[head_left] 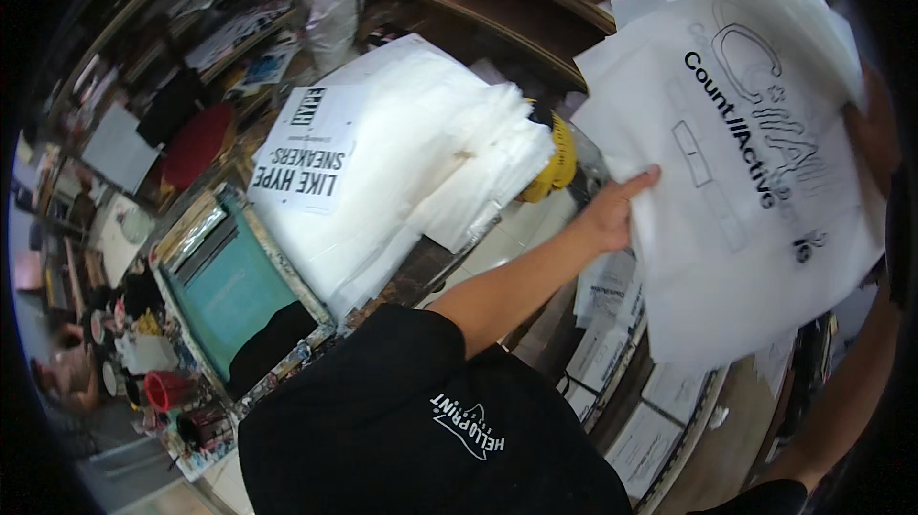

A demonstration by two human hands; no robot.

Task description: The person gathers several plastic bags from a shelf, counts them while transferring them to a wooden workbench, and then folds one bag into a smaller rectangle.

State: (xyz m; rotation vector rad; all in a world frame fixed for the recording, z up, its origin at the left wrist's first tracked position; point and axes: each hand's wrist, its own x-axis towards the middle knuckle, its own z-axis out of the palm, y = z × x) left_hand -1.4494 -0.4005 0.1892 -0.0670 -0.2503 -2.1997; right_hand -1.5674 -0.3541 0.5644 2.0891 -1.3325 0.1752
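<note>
Both my hands hold up a batch of thin, translucent white sheets (660, 295) printed with black lettering and outlined shapes, at the upper right. My left hand (610, 213) grips their left edge, thumb on the front face and fingers partly behind. On the far side, my right hand (868, 128) is closed around the right edge, dark and partly cut by the picture's rim. A large white stack of similar sheets (411, 132) lies on the table to the left of my left hand, and one printed sheet (304, 156) rests on top of it.
A screen-printing frame (229, 276) with teal mesh sits left of the stack. Beyond it are a red bucket (167, 389), jars, and a person (72, 367). A yellow and black object (555, 156) stands behind the stack. Racks with printed sheets (660, 419) are below my left arm.
</note>
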